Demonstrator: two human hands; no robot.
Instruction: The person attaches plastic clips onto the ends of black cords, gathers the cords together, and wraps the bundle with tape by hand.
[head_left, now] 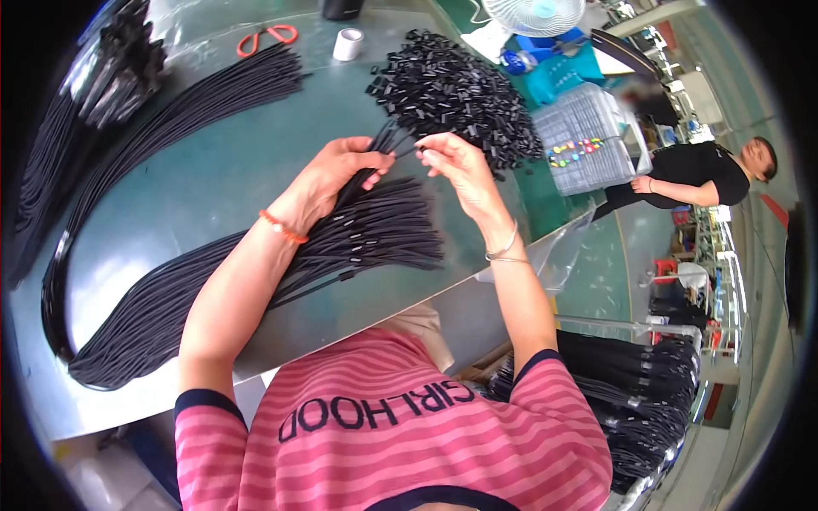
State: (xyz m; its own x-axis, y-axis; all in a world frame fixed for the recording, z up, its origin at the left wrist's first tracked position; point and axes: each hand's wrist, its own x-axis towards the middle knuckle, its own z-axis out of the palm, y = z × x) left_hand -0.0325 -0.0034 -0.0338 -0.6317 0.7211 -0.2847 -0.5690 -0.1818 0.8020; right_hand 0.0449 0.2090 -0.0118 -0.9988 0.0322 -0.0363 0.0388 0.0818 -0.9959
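My left hand (339,170) is closed around a few thin black cables (388,136), whose ends stick out past the fingers. Close beside those ends, my right hand (458,170) pinches a small black piece (421,150), which looks like one of the short black sleeves. Under both forearms lies a thick bundle of black cables (170,298), with small shiny bands near its right end. Just beyond my right hand is a heap of short black sleeves (452,85).
Another cable bundle (196,102) curves along the table's left side, near bagged black parts (123,72). Red-handled scissors (267,39) and a white tape roll (348,44) lie at the back. A grey plastic crate (579,140), a fan (535,13) and a standing person (690,175) are at right.
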